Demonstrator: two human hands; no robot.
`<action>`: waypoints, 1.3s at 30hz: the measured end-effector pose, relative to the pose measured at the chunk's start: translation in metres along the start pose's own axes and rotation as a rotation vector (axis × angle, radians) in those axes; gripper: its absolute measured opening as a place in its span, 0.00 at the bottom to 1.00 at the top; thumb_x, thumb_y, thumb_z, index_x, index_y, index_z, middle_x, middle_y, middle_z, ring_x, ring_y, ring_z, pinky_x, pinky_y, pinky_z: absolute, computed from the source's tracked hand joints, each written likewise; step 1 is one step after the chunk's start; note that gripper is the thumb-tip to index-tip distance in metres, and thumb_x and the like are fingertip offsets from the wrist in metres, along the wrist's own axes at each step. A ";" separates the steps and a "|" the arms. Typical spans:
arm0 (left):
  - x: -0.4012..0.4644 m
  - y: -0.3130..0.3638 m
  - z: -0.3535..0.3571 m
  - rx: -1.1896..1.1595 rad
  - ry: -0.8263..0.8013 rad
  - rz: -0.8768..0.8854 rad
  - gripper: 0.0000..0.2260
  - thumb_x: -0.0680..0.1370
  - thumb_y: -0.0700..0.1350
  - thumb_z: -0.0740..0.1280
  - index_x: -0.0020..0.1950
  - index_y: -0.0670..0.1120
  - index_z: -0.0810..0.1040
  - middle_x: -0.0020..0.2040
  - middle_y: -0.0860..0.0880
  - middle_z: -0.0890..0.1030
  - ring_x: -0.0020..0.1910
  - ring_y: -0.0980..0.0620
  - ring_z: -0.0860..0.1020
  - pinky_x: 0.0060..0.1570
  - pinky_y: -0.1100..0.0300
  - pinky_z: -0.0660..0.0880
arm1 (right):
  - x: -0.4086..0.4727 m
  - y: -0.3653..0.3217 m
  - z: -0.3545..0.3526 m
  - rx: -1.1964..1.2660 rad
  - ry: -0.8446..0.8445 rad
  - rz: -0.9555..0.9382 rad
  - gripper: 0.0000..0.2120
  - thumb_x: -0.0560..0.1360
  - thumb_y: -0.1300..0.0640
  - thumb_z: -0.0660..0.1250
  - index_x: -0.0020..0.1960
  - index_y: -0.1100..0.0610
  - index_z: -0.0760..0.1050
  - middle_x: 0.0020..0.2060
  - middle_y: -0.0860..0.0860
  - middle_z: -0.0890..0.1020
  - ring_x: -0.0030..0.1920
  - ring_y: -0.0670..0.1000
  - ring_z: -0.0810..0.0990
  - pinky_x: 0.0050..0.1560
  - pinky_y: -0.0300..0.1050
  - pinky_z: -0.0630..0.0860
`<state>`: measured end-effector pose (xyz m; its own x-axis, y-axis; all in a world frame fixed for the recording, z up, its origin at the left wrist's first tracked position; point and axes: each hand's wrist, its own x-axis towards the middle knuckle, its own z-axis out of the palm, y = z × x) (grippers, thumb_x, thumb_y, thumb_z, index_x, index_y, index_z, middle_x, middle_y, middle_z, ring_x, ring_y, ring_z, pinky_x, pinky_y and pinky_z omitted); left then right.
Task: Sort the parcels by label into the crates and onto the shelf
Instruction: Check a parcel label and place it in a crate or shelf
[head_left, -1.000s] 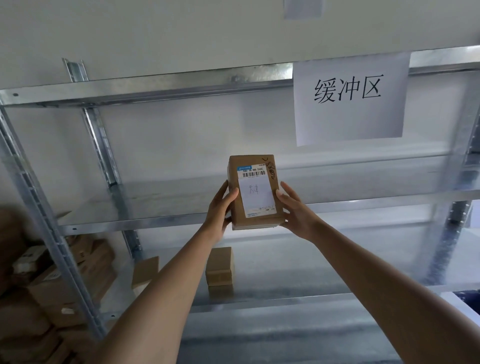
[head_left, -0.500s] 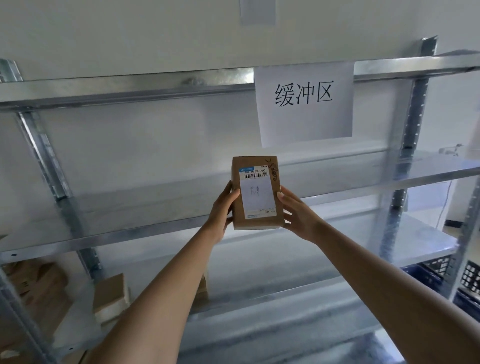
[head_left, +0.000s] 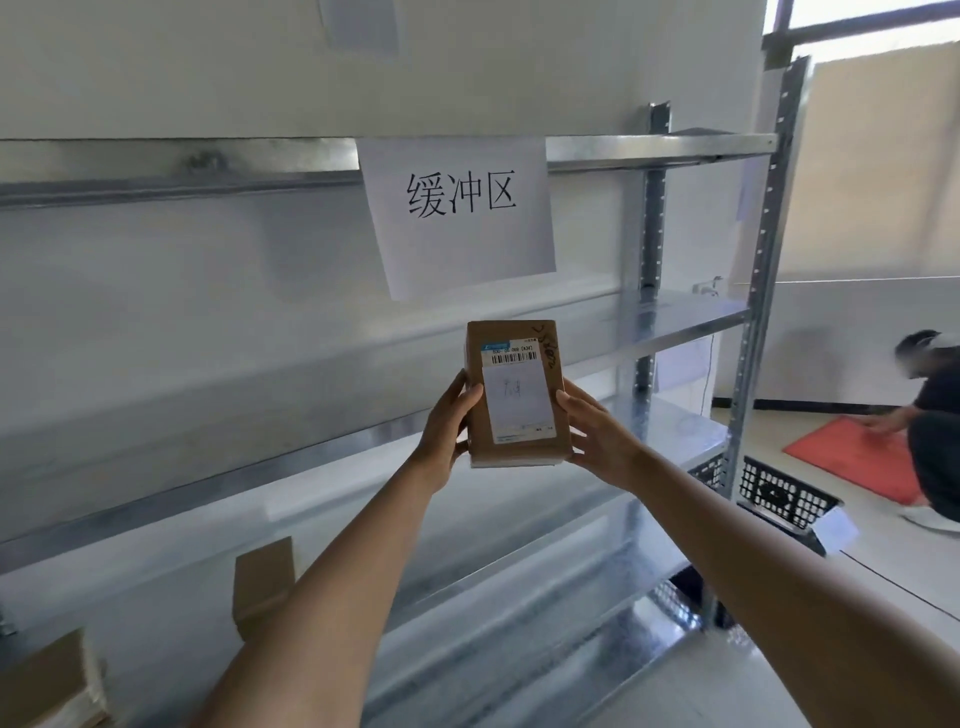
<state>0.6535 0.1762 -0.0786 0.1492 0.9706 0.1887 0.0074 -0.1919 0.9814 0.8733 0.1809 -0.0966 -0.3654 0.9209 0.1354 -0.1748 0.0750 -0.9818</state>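
I hold a small brown cardboard parcel (head_left: 514, 348) upright in front of the metal shelf (head_left: 675, 332). Its white label with a barcode and handwriting faces me. My left hand (head_left: 447, 431) grips the parcel's left side and my right hand (head_left: 597, 436) grips its right side. A white paper sign (head_left: 462, 208) with three printed characters hangs from the upper shelf rail, just above the parcel. A black plastic crate (head_left: 784, 493) stands on the floor to the right of the shelf post.
Two brown boxes sit on a lower shelf at the left: one (head_left: 262, 582) upright, another (head_left: 52, 680) at the bottom corner. A person (head_left: 930, 415) crouches on the floor at the far right over a red sheet (head_left: 852, 457). Shelf posts (head_left: 753, 332) stand on the right.
My view has swung to the right along the shelf, so the sign sits left of where it was and the crate and crouching person have come into view. Both hands still hold the parcel.
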 end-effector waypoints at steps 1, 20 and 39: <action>0.002 -0.001 0.009 -0.006 -0.018 -0.004 0.16 0.80 0.59 0.62 0.68 0.62 0.72 0.59 0.53 0.82 0.62 0.48 0.77 0.64 0.40 0.73 | -0.006 0.000 -0.008 0.001 0.012 0.001 0.31 0.68 0.37 0.73 0.70 0.35 0.69 0.65 0.50 0.78 0.67 0.58 0.74 0.64 0.58 0.75; 0.015 -0.043 0.130 -0.029 -0.303 -0.109 0.21 0.79 0.60 0.63 0.72 0.62 0.69 0.63 0.51 0.80 0.64 0.48 0.76 0.65 0.38 0.72 | -0.109 0.030 -0.098 0.069 0.283 0.036 0.40 0.61 0.34 0.78 0.71 0.36 0.69 0.69 0.54 0.75 0.69 0.59 0.73 0.66 0.59 0.73; 0.056 -0.061 0.216 -0.039 -0.437 -0.126 0.20 0.79 0.60 0.62 0.71 0.62 0.69 0.65 0.51 0.79 0.65 0.47 0.75 0.64 0.39 0.72 | -0.143 0.030 -0.168 0.121 0.426 0.010 0.41 0.61 0.36 0.78 0.71 0.37 0.69 0.66 0.53 0.77 0.66 0.58 0.75 0.60 0.55 0.77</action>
<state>0.8748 0.2109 -0.1361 0.5532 0.8320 0.0427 0.0167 -0.0624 0.9979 1.0742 0.1161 -0.1676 0.0375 0.9987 0.0336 -0.2884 0.0430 -0.9565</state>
